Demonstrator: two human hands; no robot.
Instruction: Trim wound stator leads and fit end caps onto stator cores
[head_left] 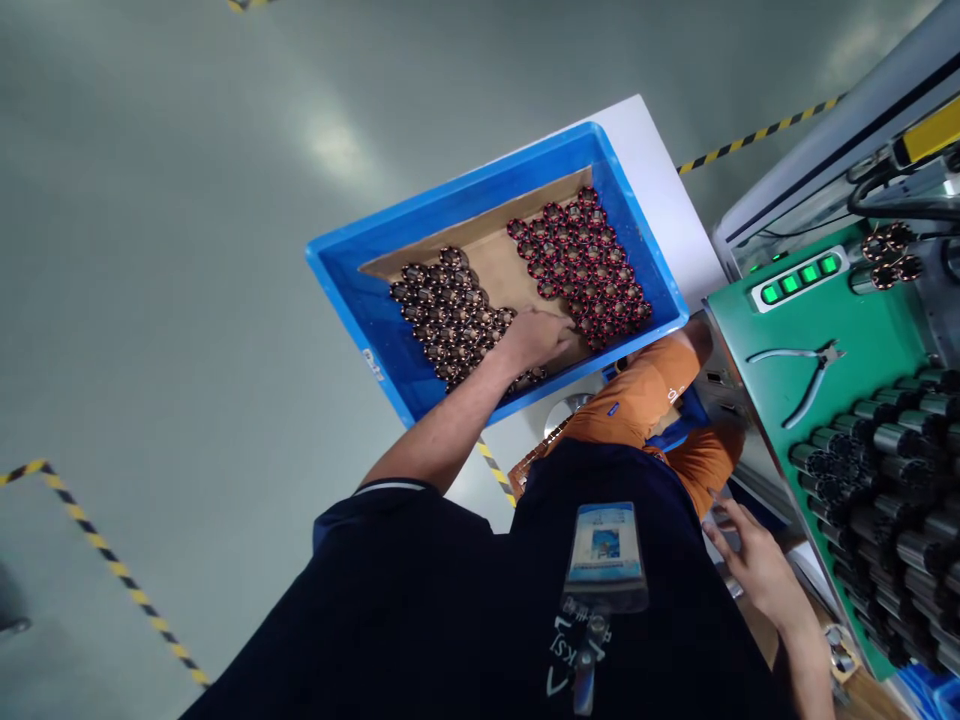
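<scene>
My left hand (pixel 536 340) reaches down into a blue plastic bin (pixel 450 205), near its close wall. Its fingers are curled, and what they hold, if anything, is hidden. Left of this hand stand rows of copper-wound motor stators (pixel 454 310); right of it is a block of red-wound stators (pixel 581 260). Bare brown cardboard (pixel 499 265) lining shows between the two groups. My right hand (pixel 757 565) hangs beside my orange-clad leg, fingers apart, with nothing visible in it.
The bin rests on a white table (pixel 652 160). To the right, a green-topped bench (pixel 870 330) carries cutting pliers (pixel 814 365), a panel with green lit buttons (pixel 799 280) and stacked dark cylindrical cores (pixel 892 480). Wound stators (pixel 889 255) sit at the machine. Striped tape (pixel 112 560) marks the floor.
</scene>
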